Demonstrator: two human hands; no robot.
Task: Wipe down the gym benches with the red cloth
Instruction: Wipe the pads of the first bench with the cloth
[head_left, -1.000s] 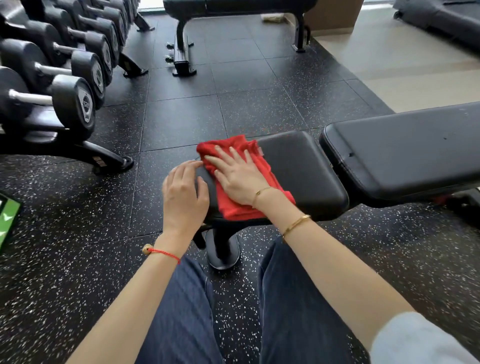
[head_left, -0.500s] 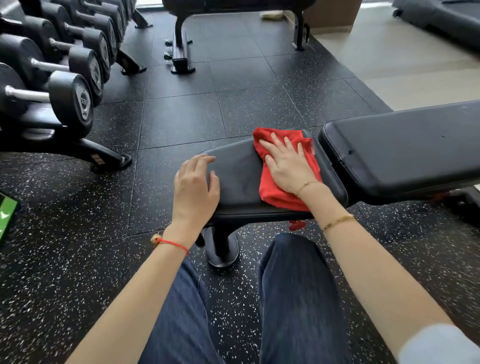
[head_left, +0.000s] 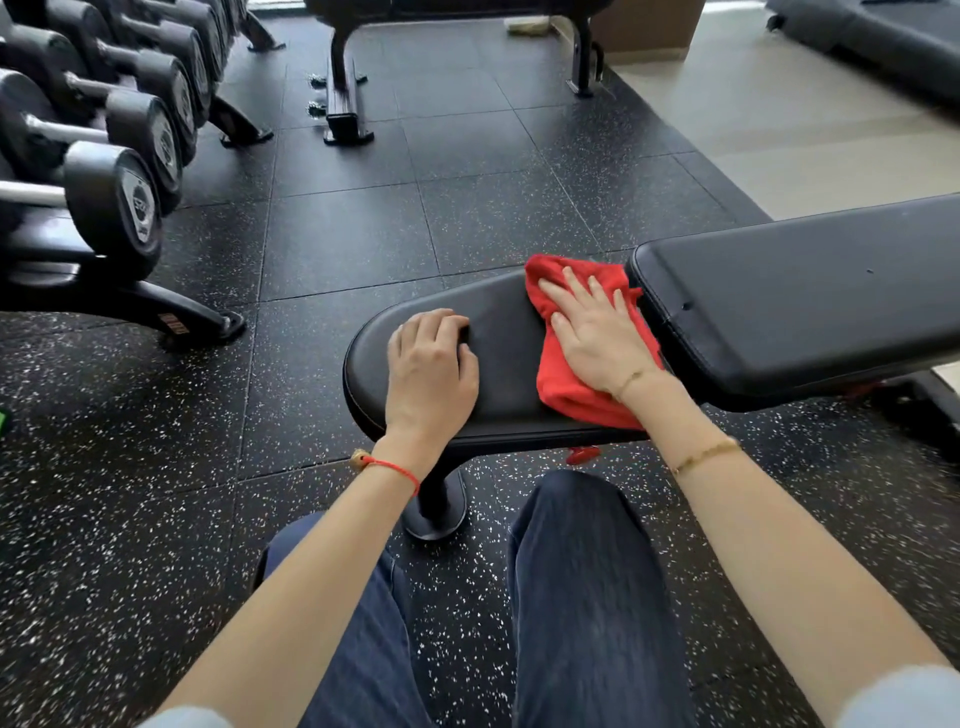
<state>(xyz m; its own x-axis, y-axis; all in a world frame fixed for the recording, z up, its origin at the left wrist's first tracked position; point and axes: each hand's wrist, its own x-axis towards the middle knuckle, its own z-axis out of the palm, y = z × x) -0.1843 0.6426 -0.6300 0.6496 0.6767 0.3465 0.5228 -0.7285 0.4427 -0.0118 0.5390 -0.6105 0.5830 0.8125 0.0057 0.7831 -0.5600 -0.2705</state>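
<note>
I press my flat right hand (head_left: 597, 338) on the cloth (head_left: 566, 384) at the seat pad's (head_left: 498, 358) end nearest the back pad (head_left: 810, 296), my left hand (head_left: 431, 364) resting on the seat, fingers loosely curled, holding nothing.

The red cloth (head_left: 566, 379) lies on the right end of the black padded seat pad (head_left: 498, 358), against the long black back pad (head_left: 810, 301) to its right. The rack of black dumbbells (head_left: 104, 171) stands far left; another black bench (head_left: 343, 93) stands beyond.
</note>
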